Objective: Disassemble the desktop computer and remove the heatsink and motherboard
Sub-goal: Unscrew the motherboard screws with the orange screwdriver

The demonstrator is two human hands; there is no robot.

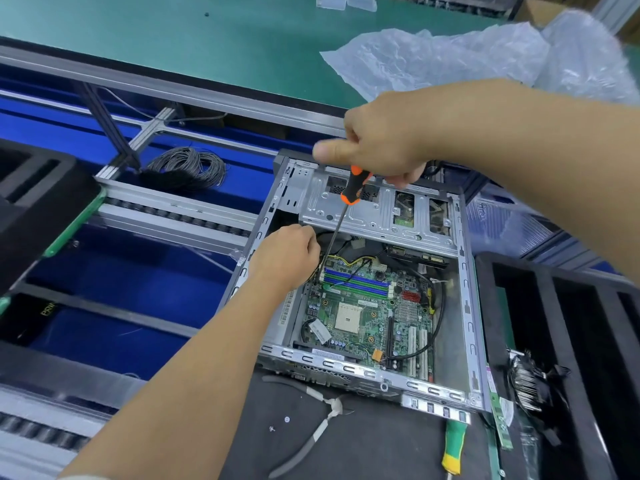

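Unscrewing is going on: the right hand (pixel 382 143) is clenching the orange screwdriver (pixel 353 187), its tip reaching a corner of the motherboard (pixel 367 317), seated in the case (pixel 464 271). Beside the tip, the left hand (pixel 287 258) is pinching wires aside. Next, I judge, lifting that screw out.

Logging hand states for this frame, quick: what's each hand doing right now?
Left hand: closed around the screwdriver shaft, steadying it near the motherboard.
Right hand: closed on the orange-black screwdriver handle.
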